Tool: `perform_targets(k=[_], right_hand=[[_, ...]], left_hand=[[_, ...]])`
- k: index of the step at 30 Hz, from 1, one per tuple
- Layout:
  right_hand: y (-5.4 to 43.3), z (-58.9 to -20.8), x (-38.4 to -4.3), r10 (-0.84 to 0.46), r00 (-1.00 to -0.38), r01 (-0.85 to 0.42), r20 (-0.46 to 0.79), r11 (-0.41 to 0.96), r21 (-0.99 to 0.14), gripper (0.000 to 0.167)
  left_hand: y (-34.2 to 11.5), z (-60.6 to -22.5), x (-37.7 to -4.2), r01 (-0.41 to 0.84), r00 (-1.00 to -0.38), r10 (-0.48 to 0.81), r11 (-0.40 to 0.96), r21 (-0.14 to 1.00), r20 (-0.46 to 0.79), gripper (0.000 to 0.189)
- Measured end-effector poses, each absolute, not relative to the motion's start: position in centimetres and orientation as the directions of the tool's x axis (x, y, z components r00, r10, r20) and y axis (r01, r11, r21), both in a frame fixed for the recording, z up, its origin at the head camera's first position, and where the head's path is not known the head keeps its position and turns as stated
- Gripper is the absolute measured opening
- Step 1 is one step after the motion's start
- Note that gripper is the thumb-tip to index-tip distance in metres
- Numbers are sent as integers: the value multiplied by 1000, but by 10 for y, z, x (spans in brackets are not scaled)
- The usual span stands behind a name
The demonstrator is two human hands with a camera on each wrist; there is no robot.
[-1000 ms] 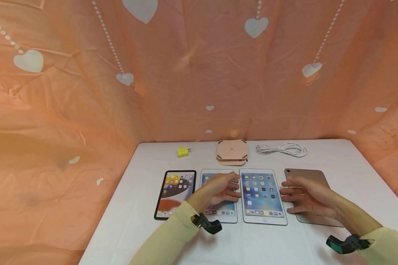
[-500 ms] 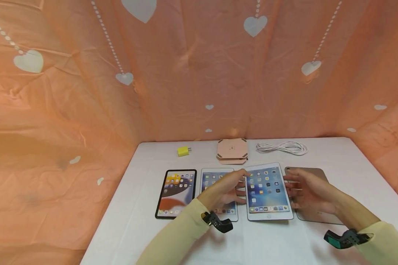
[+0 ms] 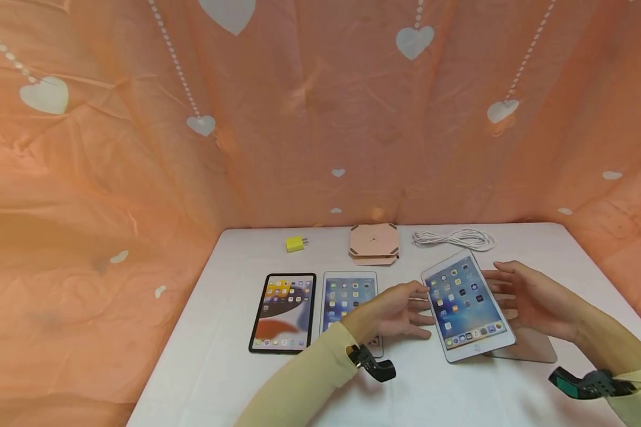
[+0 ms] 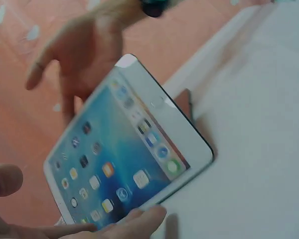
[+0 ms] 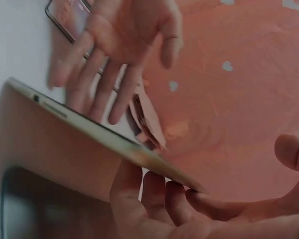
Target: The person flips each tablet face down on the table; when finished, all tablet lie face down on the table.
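Note:
A white tablet (image 3: 467, 305) with its screen lit is raised off the table and tilted, its top end turned left. Beside its left edge is my left hand (image 3: 397, 308), fingers stretched out; in the left wrist view its fingertips (image 4: 152, 219) meet the edge, with the thumb apart. My right hand (image 3: 539, 305) supports the other side: the right wrist view has its bent fingers (image 5: 154, 194) under the tablet's back and the thumb raised clear. A grey-brown tablet (image 3: 529, 344), face down, lies partly hidden beneath.
On the white table (image 3: 192, 385), a black-edged tablet (image 3: 283, 311) and another white tablet (image 3: 349, 290) lie to the left. Behind are a yellow plug adapter (image 3: 295, 244), a folded pink stand (image 3: 374, 240) and a coiled white cable (image 3: 459, 238). An orange curtain (image 3: 299, 118) surrounds the table.
The white tablet has been lifted from the table by both hands, carried right and tilted, so it now covers part of the grey-brown tablet. Both hands have moved right.

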State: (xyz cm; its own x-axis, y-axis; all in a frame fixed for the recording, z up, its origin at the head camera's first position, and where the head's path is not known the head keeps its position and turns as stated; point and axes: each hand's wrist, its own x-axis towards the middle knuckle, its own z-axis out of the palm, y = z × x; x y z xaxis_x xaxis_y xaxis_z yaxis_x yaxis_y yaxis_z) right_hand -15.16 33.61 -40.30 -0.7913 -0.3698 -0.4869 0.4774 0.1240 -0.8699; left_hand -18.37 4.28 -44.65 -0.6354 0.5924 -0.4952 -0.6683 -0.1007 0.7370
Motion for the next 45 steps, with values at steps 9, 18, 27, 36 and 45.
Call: perform_targets(k=[9, 18, 27, 36, 45], right_hand=[[328, -395, -157, -468, -769, 415, -436, 154, -897, 83], [289, -383, -153, -453, -796, 347, -401, 200, -916, 80], [260, -374, -153, -453, -801, 354, -391, 169, -920, 74], [236, -371, -155, -497, -765, 414, -409, 108, -904, 75], [241, -394, -161, -452, -739, 511, -499, 107, -853, 85]], left_hand=[[54, -408, -181, -572, -659, 652, -110, 813, -375, 54], [44, -375, -180, -594, -615, 714, -143, 791, -333, 74], [23, -366, -188, -631, -608, 697, -132, 764, -381, 80], [-1, -365, -189, -661, -600, 683, -130, 739, -416, 83], [-18, -369, -186, -642, -631, 660, -150, 752, -407, 80]])
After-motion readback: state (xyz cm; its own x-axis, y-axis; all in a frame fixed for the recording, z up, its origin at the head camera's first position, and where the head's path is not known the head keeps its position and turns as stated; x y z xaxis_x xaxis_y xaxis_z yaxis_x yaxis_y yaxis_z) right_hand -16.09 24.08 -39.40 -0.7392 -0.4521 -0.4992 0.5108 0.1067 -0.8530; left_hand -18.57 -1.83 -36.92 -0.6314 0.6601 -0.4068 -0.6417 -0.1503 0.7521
